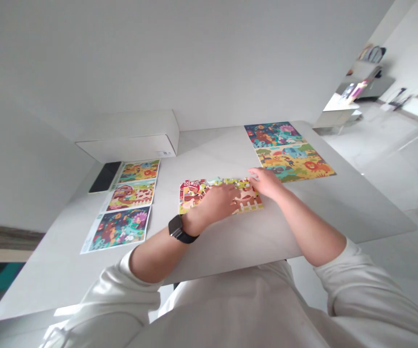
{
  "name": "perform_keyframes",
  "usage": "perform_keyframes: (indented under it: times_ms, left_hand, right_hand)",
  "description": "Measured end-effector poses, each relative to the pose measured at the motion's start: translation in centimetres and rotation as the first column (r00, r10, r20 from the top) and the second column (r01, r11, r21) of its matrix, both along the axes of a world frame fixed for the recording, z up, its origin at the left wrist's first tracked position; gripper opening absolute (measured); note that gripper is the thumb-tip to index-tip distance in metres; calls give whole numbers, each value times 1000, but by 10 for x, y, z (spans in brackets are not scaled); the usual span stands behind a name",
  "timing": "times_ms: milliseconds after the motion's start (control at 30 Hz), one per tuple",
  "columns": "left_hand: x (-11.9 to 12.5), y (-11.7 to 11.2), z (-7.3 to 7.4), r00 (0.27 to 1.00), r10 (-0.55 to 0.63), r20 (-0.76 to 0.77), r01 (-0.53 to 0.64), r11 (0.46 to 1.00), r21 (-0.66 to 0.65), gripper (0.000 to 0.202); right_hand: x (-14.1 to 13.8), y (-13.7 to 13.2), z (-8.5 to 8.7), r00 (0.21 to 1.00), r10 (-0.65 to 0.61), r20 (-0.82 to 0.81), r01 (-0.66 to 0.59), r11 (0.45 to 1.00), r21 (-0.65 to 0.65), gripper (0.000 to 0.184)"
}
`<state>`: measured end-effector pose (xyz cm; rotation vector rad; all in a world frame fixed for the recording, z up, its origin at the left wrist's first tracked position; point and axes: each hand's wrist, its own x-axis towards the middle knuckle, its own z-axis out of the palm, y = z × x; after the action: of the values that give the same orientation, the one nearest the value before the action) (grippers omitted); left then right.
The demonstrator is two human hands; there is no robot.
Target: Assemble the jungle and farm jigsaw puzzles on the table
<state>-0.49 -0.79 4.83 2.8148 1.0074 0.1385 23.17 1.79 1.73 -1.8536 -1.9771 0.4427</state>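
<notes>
My left hand (212,203), with a black smartwatch (177,228) on its wrist, lies palm down on a partly assembled farm jigsaw puzzle (219,195). The puzzle shows a red barn and a white fence, and the hand hides its middle. My right hand (267,182) touches the puzzle's upper right edge with its fingertips. I cannot tell whether those fingers pinch a piece. Beyond that hand, a printed sheet of a yellow-green animal scene (294,164) lies on the white table (209,154).
A blue-green printed sheet (272,134) adjoins the yellow-green one. At the left lie several small picture sheets (131,195), a dark phone or tablet (104,177) and a white box (129,137). Shelves (361,72) stand past the table's far right, above a pale floor (386,154).
</notes>
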Motion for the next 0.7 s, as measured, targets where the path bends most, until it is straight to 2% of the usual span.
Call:
perform_keyframes:
  times_ms: [100,233,400,467,567,633,700]
  left_hand:
    - [16,-17,-15,997,-73,-32,74,996,49,37]
    - [21,-21,-27,994,-103,-45,106,991,80,43]
    - [22,-21,-32,983,-180,-18,181,978,101,34]
    - [24,-21,-33,980,-197,6,195,975,108,29]
    - [27,-22,-32,982,-189,25,186,978,92,27]
    - [29,-23,-31,987,-160,29,158,985,74,29]
    - [29,-23,-30,990,-134,36,132,989,61,31]
  right_hand:
    - [7,-2,-1,992,75,104,-69,996,-58,42]
    - [11,-3,-1,993,109,53,-104,991,-89,38]
    - [22,4,-1,993,34,-115,-50,989,-137,35]
    - [26,6,-2,978,-41,-206,9,988,-155,44]
    - [30,6,-4,912,-163,-376,73,968,-242,64]
    - [30,5,-5,870,-199,-452,32,936,-350,64]
    - [29,3,-5,859,-202,-470,-31,896,-443,58]
